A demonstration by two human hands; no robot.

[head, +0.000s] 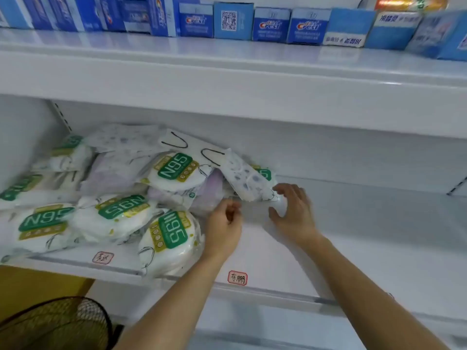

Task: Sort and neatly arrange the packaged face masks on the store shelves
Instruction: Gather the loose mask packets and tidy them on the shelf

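Note:
A jumbled pile of packaged face masks covers the left half of the white shelf. Several white packs carry green N95 labels; others are lilac or white with blue spots. My right hand holds the lower right end of the spotted pack, fingers curled round its edge. My left hand pinches the near edge of a clear-wrapped pack just left of it. One N95 pack hangs over the shelf's front edge.
The upper shelf carries a row of blue toothpaste boxes. Two red-bordered tags are stuck on the shelf's front lip. A black mesh fan guard stands at the lower left, below a yellow surface.

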